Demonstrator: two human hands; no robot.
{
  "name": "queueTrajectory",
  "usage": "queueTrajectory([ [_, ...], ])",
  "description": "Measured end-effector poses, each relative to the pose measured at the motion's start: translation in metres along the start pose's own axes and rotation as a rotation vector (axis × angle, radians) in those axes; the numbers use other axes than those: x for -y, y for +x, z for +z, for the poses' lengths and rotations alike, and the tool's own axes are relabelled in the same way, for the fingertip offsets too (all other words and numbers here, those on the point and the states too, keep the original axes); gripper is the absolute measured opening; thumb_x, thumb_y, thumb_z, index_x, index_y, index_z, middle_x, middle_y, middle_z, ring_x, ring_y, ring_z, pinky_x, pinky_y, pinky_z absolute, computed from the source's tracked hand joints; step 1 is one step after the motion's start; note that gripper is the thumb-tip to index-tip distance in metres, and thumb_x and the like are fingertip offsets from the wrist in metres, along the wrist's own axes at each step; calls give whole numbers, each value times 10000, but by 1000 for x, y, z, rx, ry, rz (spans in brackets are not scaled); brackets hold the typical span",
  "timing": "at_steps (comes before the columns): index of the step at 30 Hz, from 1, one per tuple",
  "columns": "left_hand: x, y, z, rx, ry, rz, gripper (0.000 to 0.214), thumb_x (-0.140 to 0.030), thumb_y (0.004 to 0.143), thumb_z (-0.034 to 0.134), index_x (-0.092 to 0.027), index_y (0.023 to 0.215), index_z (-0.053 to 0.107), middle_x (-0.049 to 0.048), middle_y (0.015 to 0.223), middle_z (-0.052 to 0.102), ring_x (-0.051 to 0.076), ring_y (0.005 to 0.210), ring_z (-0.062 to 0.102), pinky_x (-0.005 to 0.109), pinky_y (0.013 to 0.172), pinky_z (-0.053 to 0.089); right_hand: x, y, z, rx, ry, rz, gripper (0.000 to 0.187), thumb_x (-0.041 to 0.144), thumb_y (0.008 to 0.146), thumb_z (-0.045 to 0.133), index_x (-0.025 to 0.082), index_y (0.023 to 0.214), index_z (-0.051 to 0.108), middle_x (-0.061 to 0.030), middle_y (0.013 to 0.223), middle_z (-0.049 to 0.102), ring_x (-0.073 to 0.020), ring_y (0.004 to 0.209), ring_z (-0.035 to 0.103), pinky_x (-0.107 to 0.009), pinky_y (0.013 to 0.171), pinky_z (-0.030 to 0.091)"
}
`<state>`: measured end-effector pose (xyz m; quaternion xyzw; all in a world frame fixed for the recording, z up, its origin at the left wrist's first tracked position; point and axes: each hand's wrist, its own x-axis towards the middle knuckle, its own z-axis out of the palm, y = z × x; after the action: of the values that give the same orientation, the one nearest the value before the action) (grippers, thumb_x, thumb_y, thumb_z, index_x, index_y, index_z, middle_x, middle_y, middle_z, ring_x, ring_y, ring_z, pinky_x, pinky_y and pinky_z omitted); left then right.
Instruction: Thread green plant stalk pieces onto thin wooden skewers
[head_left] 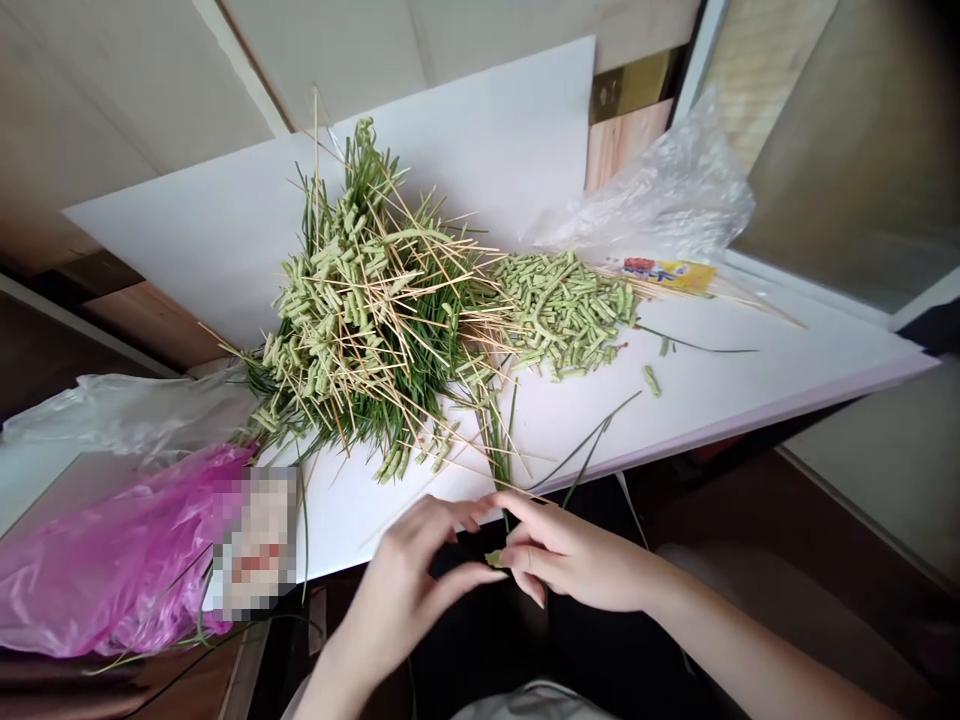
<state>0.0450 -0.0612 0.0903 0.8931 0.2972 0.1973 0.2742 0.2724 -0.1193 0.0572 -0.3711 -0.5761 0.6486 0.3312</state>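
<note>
My right hand (559, 550) is closed, its thumb and fingers pinching a small piece of green bean (493, 558). Just left of it, my left hand (412, 570) has its fingers bent and its thumb stretched apart from them, the thumb tip close to the bean piece. The two index fingers meet above, where a thin wooden skewer (465, 478) passes close by; whether a finger holds it is unclear. Both hands are at the table's front edge, over the lap. Beyond them lies a large heap of skewers threaded with cut green beans (330, 290) on long dark-green stalks (427, 350).
Loose cut beans (566, 310) form a pile right of the heap. A clear plastic bag (660, 200) with a yellow label and skewers lies behind it. A pink plastic bag (127, 560) hangs over the left edge. Stray green blades (596, 435) lie on the white tabletop (720, 390).
</note>
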Motion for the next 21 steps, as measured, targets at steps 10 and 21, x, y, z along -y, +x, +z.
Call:
queueTrajectory([
  [10,4,-4,4,-196,-5,116,67,-210,964,690,-213,1030,678,14,846,716,150,750,657,243,673,524,-9,4,-5,-21,-28,10,293,374,1101,436,164,1193,619,56,608,550,-108,550,514,-204,592,441],
  [21,-1,-1,2,-41,356,262,174,-271,999,635,-191,1152,661,26,870,732,186,750,632,318,696,475,-1,4,-8,-10,-260,45,352,268,1074,472,158,809,676,51,600,474,-95,569,453,-199,553,331],
])
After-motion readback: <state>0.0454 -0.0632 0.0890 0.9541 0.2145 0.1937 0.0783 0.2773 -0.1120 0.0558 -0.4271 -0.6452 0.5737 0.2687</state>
